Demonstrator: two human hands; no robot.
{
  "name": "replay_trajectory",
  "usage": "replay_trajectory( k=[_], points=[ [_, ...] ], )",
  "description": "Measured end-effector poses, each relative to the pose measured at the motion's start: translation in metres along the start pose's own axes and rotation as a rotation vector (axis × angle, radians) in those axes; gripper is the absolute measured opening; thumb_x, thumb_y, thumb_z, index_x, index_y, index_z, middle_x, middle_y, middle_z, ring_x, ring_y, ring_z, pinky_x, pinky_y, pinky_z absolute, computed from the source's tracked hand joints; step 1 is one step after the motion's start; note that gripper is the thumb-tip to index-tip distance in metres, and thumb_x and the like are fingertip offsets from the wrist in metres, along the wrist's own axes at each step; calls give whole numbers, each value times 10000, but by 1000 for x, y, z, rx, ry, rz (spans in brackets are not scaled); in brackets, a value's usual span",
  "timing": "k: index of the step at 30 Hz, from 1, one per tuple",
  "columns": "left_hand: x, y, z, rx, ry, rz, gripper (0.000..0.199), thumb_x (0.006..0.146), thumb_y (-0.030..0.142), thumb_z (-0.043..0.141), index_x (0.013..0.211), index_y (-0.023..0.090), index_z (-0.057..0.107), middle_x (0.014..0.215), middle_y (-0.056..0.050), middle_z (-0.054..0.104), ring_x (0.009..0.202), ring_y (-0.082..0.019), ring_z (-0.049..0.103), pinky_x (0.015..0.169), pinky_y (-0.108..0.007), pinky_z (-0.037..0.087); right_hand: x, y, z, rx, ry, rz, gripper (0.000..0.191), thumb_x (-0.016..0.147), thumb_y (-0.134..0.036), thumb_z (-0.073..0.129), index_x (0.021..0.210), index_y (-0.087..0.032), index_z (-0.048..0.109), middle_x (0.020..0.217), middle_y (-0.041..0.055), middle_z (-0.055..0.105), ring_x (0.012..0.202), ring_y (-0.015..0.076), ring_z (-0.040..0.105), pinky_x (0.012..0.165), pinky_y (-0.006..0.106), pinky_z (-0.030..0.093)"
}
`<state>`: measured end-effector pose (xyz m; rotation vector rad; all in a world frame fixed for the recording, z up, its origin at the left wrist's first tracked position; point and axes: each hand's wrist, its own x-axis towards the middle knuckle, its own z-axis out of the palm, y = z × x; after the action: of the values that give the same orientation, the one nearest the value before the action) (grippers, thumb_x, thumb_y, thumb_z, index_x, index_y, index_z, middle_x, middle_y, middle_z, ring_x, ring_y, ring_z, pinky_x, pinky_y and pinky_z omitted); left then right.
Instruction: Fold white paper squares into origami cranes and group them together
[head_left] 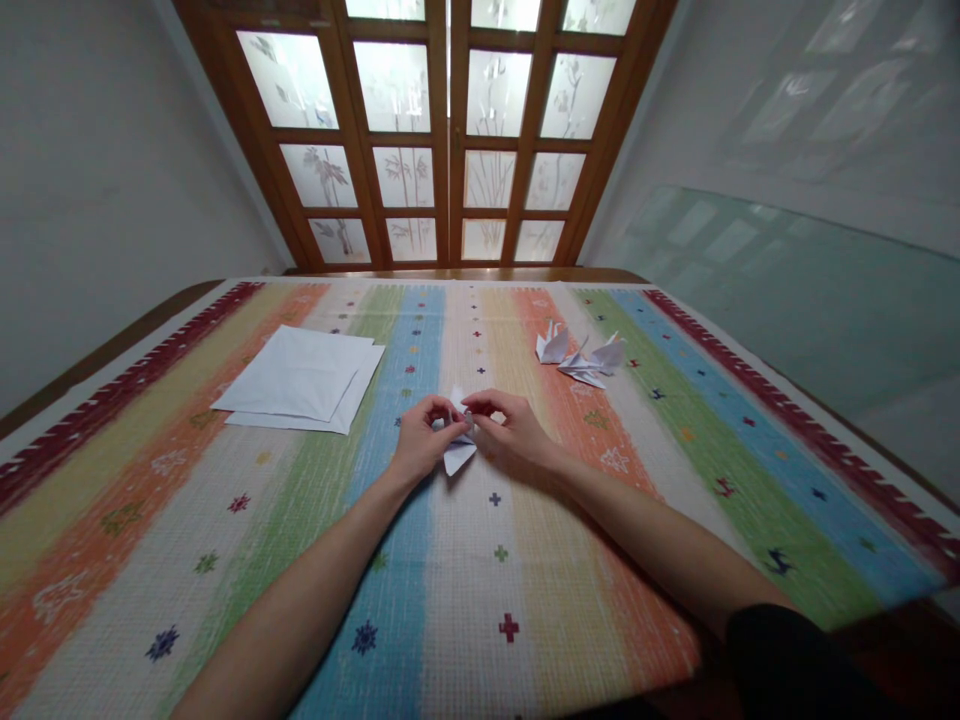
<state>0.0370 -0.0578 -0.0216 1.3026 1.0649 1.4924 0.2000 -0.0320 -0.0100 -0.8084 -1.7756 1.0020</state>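
A small piece of folded white paper (459, 456) is held between my two hands over the middle of the table. My left hand (429, 436) pinches it from the left, thumb and forefinger pressed together. From the right, my right hand (510, 428) pinches its upper part, the fingertips almost meeting those of the left. The fingers cover much of the paper, so its exact folded shape cannot be made out. One white flap points down toward me and another sticks up beyond the fingertips.
Several folded paper cranes (586, 362) stand together at the right rear. A stack of white paper sheets (296, 378) lies at the left. A striped, patterned tablecloth (480, 570) covers the table. Beyond its far edge are wooden doors (450, 150) with frosted panes.
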Motion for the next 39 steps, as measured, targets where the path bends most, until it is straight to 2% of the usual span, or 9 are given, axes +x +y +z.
replay_trajectory(
  k=[6,11,14,18,23,30,39],
  points=[
    [0,1,0,-31,-29,-35,216,554,166,794,678,178,617,640,19,653,617,-122,601,635,-253,481,4,-4,-8,-18,-121,-52,178,780,-206,622,918,-239,729,779,10,702,695,145,610,658,277,485],
    [1,0,0,-53,-22,-85,279,511,201,841,668,179,611,636,17,660,613,-128,608,630,-258,490,6,-5,-12,-15,-193,-76,195,785,-195,623,933,-246,739,811,17,709,703,145,611,653,275,483],
    [1,0,0,-57,-40,-87,309,502,234,861,670,178,608,630,23,654,600,-118,600,621,-246,489,7,-5,-15,-83,-220,-164,190,789,-196,632,933,-254,742,842,31,713,748,159,625,697,298,492],
    [1,-2,-1,-39,-69,-72,299,524,249,861,672,177,612,625,25,638,596,-112,588,598,-231,472,7,-6,-20,-288,-249,-319,179,837,-225,602,938,-282,739,898,47,717,802,178,622,740,332,491],
    [0,-3,-1,-8,-73,-38,234,566,218,833,667,180,626,649,12,649,621,-124,595,627,-254,486,7,-4,-22,-406,-266,-429,217,907,-248,520,858,-270,730,854,53,709,730,169,607,702,321,484],
    [-3,-3,-1,79,-42,1,172,599,163,787,665,186,630,670,-1,674,645,-135,611,657,-268,495,4,0,-21,-335,-173,-375,170,870,-258,578,765,-242,711,830,73,701,731,183,613,698,324,480],
    [-6,-4,1,211,47,115,166,648,226,767,670,175,610,711,-18,698,683,-149,639,705,-288,499,2,-4,-20,-469,-226,-342,170,841,-126,549,844,-201,701,834,65,708,752,159,640,694,279,488]
  ],
)
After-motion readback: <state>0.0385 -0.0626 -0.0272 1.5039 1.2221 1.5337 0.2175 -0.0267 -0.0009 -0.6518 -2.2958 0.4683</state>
